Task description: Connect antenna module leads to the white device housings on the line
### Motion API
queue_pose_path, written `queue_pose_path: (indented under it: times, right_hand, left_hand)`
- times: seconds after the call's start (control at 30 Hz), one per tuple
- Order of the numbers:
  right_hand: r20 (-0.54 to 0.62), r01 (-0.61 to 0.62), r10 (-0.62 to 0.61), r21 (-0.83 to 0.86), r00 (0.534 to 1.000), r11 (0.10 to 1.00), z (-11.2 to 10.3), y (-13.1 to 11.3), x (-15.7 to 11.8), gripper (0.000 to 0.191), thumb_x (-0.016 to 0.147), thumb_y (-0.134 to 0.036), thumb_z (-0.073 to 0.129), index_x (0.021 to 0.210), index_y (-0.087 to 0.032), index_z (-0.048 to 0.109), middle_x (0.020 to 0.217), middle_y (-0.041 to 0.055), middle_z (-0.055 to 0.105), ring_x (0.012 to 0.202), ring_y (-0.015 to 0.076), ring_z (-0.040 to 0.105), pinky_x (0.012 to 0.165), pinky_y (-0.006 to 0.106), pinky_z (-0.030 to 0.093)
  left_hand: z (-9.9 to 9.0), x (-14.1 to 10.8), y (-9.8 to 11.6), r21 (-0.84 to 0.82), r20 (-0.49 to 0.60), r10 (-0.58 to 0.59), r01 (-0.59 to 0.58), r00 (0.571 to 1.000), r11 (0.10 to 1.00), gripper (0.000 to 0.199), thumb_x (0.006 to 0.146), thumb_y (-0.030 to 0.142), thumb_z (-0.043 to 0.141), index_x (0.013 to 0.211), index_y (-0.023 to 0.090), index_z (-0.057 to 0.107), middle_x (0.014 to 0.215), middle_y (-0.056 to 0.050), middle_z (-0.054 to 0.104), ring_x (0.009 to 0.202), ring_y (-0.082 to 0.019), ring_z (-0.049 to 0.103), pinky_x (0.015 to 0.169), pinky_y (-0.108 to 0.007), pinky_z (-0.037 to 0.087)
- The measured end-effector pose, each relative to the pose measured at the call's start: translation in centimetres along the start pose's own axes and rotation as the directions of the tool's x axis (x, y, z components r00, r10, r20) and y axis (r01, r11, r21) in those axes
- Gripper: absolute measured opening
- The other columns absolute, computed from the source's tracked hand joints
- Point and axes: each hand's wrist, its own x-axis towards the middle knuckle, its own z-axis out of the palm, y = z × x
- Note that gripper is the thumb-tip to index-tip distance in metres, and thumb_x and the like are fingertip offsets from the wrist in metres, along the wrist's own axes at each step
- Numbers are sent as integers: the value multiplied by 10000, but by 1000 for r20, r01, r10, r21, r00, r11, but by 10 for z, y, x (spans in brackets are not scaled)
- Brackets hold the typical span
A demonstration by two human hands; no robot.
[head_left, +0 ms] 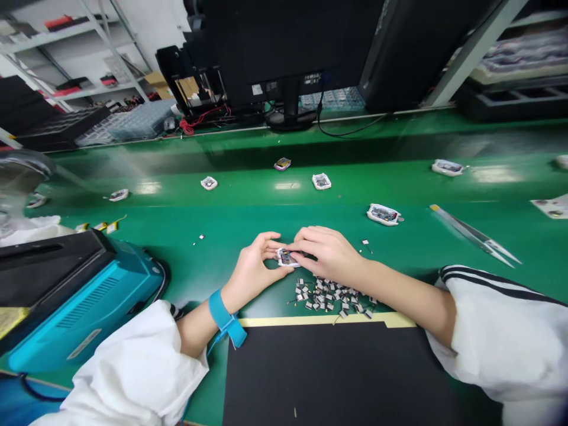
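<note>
Between my hands sits a small white plastic housing (287, 258) with a circuit board inside. My left hand (255, 262) grips it from the left, thumb below and fingers above, and wears a blue wrist strap (224, 316). My right hand (326, 251) reaches over its right side, fingers pinched at the board; whether a small part is between them is hidden. Just below my right hand lies a loose pile of small grey square components with thin wires (331, 293). One single component (365, 242) lies apart, right of that hand.
Similar white housings (384, 214) are spread over the green bench and the strip behind. Metal tweezers (474, 234) lie at right. A teal machine (93, 307) stands at left, a black mat (328, 373) in front. A monitor (290, 53) stands at the back.
</note>
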Motion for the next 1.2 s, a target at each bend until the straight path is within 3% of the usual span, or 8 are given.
queue_pose_path:
  times: [0.37,0.5,0.67,0.73,0.83,0.93,1.03,1.2]
  right_hand:
    - [41,133,-127,-220,991,966,-1,-5,12,178,803,-206,460,717,-132,596,670,31,550,633,128,483,594,249,359]
    - [186,205,-162,-245,969,948,-3,-12,23,150,796,-167,465,758,-111,599,689,52,563,663,150,506,616,272,372]
    - [417,334,-261,-111,870,936,-17,-20,37,154,772,-76,472,849,-85,606,804,94,601,822,177,539,720,304,401]
    - [488,286,-231,-39,842,957,-27,-13,50,121,757,-120,518,827,-129,617,814,66,606,818,154,547,725,279,413]
    - [554,71,-42,-30,831,997,-33,6,94,101,756,-188,531,801,-156,615,823,35,601,787,128,555,706,244,428]
    - [485,-92,161,-162,860,982,-10,18,163,241,811,-265,466,967,-103,554,909,66,583,834,145,552,753,292,442]
    - [500,-196,287,-228,817,954,36,10,225,294,830,-332,444,1047,-143,503,1043,63,531,900,143,532,773,338,458]
    - [476,-263,346,-233,809,936,99,-18,266,311,830,-316,449,1085,-141,478,1077,70,512,924,151,525,779,357,459]
  left_hand:
    - [-3,-1,5,102,27,-1,-1,1000,995,534,592,169,692,1044,144,409,897,-54,605,836,-140,597,801,-309,504]
    - [-4,1,6,77,55,-4,0,998,997,524,590,158,681,1039,142,410,887,-45,591,854,-147,585,811,-310,493]
    - [-4,-1,5,50,39,17,-19,999,999,506,572,137,679,1010,160,427,878,-24,595,785,-138,603,746,-277,509]
    - [-4,-1,4,46,27,32,-33,999,998,524,565,160,694,1018,162,430,863,-20,603,767,-140,608,723,-267,513]
    - [-4,2,-3,60,-4,54,-54,999,997,570,555,176,710,1048,156,426,881,-34,606,771,-150,607,726,-274,512]
    - [-6,6,-11,103,-46,89,-84,995,991,572,556,168,707,1063,155,443,924,-54,603,805,-171,594,754,-301,502]
    - [-9,7,-16,153,-49,159,-150,986,977,473,602,203,670,1041,163,495,960,-69,601,853,-213,581,777,-344,492]
    - [-11,6,-13,247,-22,295,-280,955,927,378,618,179,610,980,279,579,990,-42,614,994,-247,538,860,-341,460]
